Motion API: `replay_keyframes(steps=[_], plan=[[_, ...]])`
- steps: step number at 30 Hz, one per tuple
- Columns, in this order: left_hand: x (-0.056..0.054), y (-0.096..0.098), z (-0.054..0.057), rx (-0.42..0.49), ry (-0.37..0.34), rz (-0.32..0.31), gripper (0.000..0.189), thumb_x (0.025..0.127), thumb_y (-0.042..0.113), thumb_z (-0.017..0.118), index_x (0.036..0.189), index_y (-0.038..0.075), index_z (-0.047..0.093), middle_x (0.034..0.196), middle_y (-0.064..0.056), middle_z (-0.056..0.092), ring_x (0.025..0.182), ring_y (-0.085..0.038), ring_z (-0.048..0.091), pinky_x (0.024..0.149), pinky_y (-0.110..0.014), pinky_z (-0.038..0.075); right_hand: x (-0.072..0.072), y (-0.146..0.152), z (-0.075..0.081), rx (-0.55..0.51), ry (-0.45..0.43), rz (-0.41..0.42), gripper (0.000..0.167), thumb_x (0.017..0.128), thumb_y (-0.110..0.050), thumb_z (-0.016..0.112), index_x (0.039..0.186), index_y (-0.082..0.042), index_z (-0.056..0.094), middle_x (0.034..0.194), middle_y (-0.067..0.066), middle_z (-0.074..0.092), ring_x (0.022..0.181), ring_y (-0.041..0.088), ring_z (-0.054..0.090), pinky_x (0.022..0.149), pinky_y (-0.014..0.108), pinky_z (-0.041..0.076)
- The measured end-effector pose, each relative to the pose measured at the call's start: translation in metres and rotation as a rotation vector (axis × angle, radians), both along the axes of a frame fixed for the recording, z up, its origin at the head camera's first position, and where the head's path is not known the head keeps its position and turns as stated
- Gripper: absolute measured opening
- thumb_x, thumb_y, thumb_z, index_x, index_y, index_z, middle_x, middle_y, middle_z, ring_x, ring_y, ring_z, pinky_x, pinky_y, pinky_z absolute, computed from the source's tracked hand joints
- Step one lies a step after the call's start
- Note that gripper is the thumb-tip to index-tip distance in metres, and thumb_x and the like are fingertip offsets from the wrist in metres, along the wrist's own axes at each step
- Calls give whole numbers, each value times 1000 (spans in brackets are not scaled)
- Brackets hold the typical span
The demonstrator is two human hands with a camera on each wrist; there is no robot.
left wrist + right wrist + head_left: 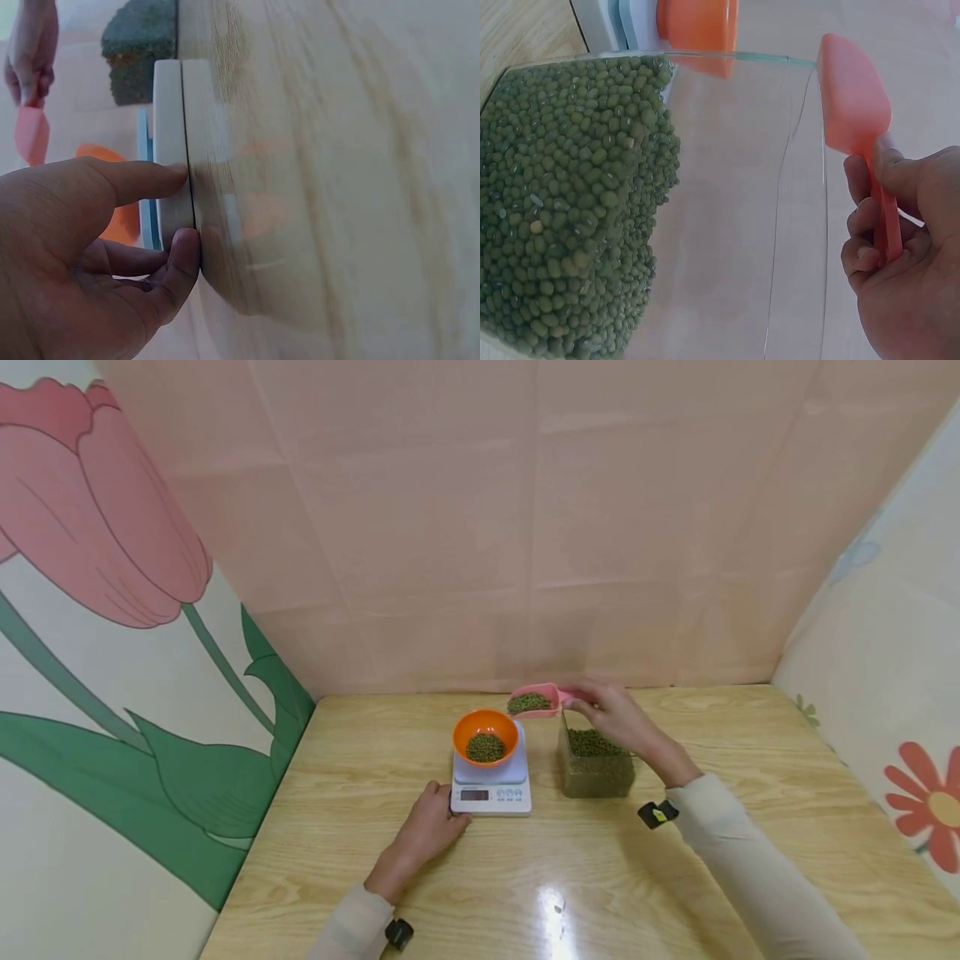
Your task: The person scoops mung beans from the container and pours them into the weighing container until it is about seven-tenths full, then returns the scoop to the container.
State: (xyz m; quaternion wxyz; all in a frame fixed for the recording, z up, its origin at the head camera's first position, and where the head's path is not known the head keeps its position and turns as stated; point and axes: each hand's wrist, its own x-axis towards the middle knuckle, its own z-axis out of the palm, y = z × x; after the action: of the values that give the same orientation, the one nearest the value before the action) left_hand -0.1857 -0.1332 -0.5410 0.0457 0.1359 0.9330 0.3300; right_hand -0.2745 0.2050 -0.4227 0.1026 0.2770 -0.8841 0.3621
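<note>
My right hand (617, 718) grips the handle of a pink scoop (531, 702), which carries green mung beans. The scoop is held above and between the orange bowl and the clear container; in the right wrist view my fingers curl round its handle (885, 217). An orange bowl (463, 727) with mung beans (485, 747) in its bottom sits on a white kitchen scale (491, 800). At the scale's front left corner, my left hand (429, 827) holds the edge between thumb and fingers. The scale's display (474, 795) is too small to read.
A clear square container (600, 785) partly filled with mung beans (562, 202) stands right of the scale. All this is on a wood-grain table (360, 752), with a pink sheet (420, 527) behind and flower-patterned walls at both sides.
</note>
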Motion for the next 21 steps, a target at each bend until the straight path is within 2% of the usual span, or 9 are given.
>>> replay_keyframes(steps=[8,15,21], plan=[[0,0,0,6,0,-4,49,96,16,77,139,-4,64,109,-11,58,90,-19,51,75,-32,50,0,-9,-4,30,-8,8,26,104,-11,68,127,-2,74,122,16,76,92,22,68,77,35,56],[0,0,0,-3,12,-8,50,95,16,78,138,-5,64,107,-10,58,88,-18,50,73,-30,48,-2,-16,-6,71,31,39,22,103,-10,69,122,-3,76,117,11,77,98,22,66,84,41,56],[0,0,-1,-5,3,1,50,96,16,78,139,-5,64,108,-11,58,88,-18,50,73,-30,48,-1,-20,-5,83,24,56,22,103,-9,69,122,-2,76,116,13,77,100,26,68,86,46,56]])
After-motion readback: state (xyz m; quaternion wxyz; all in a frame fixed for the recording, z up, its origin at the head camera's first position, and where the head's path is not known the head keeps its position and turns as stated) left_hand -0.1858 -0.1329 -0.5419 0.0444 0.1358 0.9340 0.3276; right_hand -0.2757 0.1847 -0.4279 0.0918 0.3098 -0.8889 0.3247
